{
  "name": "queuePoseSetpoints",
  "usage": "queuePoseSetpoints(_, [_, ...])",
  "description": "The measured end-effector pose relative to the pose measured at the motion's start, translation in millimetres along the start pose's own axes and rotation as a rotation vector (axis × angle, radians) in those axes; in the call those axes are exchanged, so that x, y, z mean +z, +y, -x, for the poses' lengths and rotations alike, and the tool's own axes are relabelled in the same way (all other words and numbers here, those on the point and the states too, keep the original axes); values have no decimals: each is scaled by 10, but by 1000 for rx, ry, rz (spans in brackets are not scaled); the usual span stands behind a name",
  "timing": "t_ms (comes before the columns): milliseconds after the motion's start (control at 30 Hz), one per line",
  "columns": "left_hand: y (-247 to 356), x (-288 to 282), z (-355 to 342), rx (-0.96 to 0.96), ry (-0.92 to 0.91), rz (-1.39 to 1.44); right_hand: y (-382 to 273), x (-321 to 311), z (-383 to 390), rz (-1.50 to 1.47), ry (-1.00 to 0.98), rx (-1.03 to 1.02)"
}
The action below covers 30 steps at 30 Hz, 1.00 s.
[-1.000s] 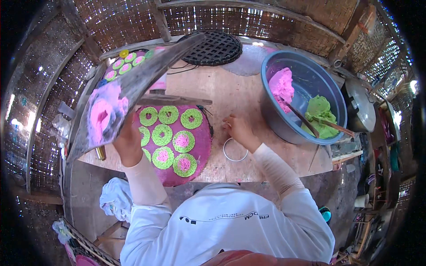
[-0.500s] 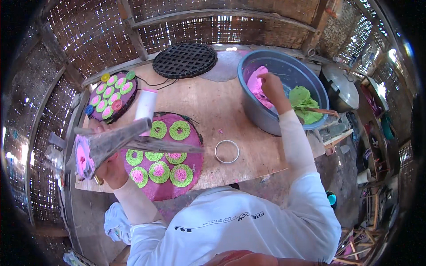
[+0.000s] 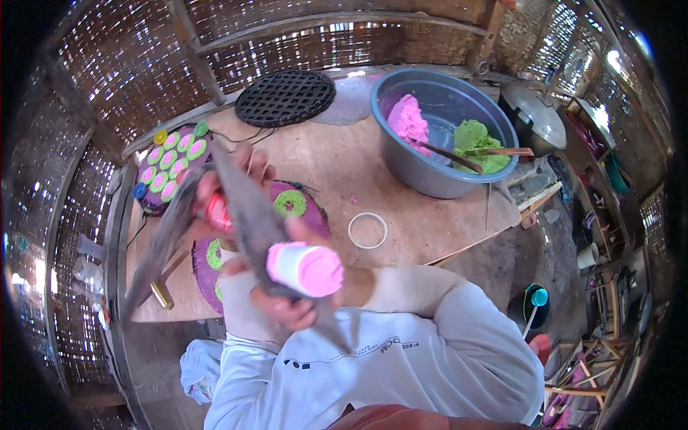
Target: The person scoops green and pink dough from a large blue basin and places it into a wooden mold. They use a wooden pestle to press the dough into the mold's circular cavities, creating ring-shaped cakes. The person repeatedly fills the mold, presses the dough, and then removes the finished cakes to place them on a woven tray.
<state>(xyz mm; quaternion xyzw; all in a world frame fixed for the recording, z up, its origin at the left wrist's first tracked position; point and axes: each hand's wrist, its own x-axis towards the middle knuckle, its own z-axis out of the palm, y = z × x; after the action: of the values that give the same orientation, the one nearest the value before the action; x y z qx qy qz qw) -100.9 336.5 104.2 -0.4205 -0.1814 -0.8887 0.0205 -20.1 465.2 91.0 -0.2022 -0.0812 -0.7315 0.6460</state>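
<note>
1. A wooden hand press [image 3: 251,211] is off the tabletop [image 3: 423,233], held in front of the shirt over the table's near left side.
2. Its broad plank runs lengthwise from upper left to lower right, the lower tip reaching past the table's near edge and over the shirt. A second plank [image 3: 161,247] slants down to the left, so the two spread apart.
3. The white cylinder [image 3: 289,262] on the broad plank points right and toward the viewer; pink dough [image 3: 320,272] fills its mouth.
4. The left hand [image 3: 254,165] is at the upper end, fingers curled around the wood and slightly apart; blur hides the exact grip.
5. The right hand [image 3: 284,308] wraps the lower part behind the cylinder, its fingers folded against the plank; whether they press together I cannot tell.
6. A purple round tray [image 3: 315,218] with green rings [image 3: 290,203] lies partly hidden beneath.
7. To its right, bare wood stretches toward the blue-grey tub [image 3: 430,179], with a white hoop [image 3: 350,229] lying on it.
</note>
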Motion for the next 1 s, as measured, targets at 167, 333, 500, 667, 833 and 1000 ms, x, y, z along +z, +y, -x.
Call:
queuePoseSetpoints(167, [647,7,508,-243,546,-921,-181,291,517,511,666,-523])
queuePoseSetpoints(333, [663,135,951,-254,-45,-1918,-244,318,254,1291,835,-595])
queuePoseSetpoints(500, [869,581,1020,-356,42,-1982,-185,348,-27,1966,779,-373])
queuePoseSetpoints(667, [935,681,1175,-462,43,-1797,-78,263,-232,2139,568,-217])
queuePoseSetpoints(833, [718,459,1567,-536,169,-1698,65,-84,-223,2193,520,-30])
queuePoseSetpoints(1000, [844,60,1663,-704,324,-1494,-288,-429,-365,1501,577,183])
